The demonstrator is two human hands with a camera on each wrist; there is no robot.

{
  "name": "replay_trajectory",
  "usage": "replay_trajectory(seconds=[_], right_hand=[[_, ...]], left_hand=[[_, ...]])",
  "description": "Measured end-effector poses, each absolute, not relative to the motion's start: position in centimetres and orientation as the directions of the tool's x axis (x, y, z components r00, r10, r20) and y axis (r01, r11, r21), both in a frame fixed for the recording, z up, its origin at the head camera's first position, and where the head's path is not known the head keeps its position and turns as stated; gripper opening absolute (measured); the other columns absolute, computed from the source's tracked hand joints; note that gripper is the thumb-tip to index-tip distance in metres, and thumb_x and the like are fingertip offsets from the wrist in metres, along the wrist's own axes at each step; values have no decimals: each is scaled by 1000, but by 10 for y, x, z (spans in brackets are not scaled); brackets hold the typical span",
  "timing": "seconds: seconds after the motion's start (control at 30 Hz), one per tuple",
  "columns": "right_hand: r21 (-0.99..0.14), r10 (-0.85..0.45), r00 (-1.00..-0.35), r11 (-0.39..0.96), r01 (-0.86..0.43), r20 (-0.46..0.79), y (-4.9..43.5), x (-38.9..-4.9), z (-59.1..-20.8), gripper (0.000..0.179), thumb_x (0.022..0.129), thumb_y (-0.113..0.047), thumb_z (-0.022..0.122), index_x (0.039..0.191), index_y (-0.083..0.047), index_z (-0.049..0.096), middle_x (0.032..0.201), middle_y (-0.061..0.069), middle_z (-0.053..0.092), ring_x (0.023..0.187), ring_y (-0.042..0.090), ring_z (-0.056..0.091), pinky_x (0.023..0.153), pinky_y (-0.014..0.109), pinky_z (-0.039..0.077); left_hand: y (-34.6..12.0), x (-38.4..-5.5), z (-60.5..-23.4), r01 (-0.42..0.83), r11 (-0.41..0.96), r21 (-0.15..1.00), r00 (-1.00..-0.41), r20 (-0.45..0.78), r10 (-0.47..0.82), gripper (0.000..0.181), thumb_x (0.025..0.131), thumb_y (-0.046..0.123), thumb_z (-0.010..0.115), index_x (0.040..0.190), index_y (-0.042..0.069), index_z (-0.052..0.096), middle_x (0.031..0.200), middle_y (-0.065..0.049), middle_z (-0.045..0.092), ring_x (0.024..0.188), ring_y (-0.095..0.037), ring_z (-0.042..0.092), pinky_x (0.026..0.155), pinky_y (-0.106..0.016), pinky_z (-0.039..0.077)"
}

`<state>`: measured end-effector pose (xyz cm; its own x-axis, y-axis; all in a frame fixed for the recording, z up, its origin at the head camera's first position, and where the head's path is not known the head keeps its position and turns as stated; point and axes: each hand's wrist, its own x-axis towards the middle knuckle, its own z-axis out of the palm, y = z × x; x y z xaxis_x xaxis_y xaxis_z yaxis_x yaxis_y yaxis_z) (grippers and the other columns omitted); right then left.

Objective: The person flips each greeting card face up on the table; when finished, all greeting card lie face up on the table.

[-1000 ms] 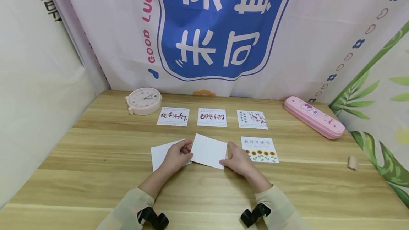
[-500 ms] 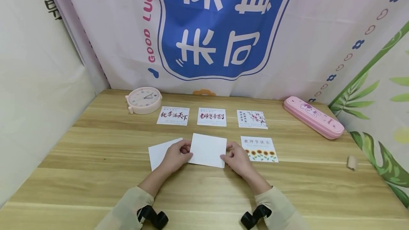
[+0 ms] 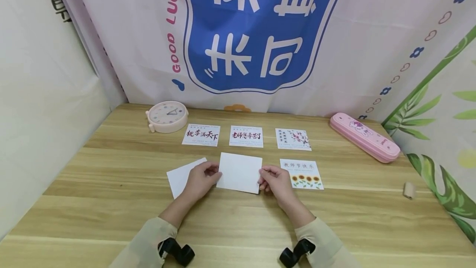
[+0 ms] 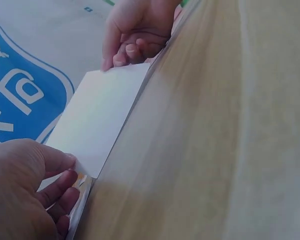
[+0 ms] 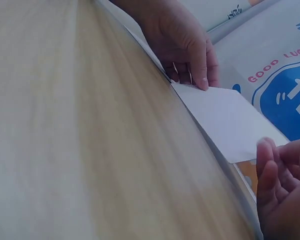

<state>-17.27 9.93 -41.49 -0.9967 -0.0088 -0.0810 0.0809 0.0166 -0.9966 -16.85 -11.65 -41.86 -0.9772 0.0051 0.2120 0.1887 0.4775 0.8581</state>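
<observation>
A blank white card [image 3: 239, 173] is held by both hands, tilted a little above the table in the wrist views. My left hand [image 3: 201, 180] pinches its left edge, thumb on the upper face and fingers below. At the opposite edge, my right hand [image 3: 277, 183] pinches the card between thumb and fingers. A second blank white card [image 3: 182, 175] lies by my left hand, partly covered by it. Just beyond my right hand lies a card with sunflowers [image 3: 305, 179], its lower left part covered by that hand.
Along the back lie two cards with red writing, the left card [image 3: 201, 135] and the middle card [image 3: 246, 136], and a blossom card [image 3: 293, 139]. A pink clock [image 3: 167, 117] stands back left. Right are a pink pencil case [image 3: 364, 137] and a small beige object [image 3: 409, 190].
Both hands have shifted the held card slightly left and away from me, and it has turned straighter. The second white card has slid left and turned, showing less overlap with the held card.
</observation>
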Motion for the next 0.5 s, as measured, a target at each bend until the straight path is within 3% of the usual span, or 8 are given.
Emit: replay_trajectory(seconds=[0.27,0.5], right_hand=[[-988,-41,-997,-139,67,-61,100,-172,-416,15,82,-6,56,88,7,59,63,10,61,53,17,59,49,23,47],[-950,-86,-992,-291,113,-91,101,-171,-411,13,85,-9,50,81,2,56,72,15,62,63,22,61,62,32,49]], left_hand=[[-119,-168,-418,258,425,867,-955,295,-22,10,73,3,66,83,2,65,78,-3,59,76,-18,54,71,-33,42],[-119,-169,-417,316,353,881,-932,358,-62,8,73,5,67,79,1,68,75,-3,57,66,-12,50,59,-23,41]])
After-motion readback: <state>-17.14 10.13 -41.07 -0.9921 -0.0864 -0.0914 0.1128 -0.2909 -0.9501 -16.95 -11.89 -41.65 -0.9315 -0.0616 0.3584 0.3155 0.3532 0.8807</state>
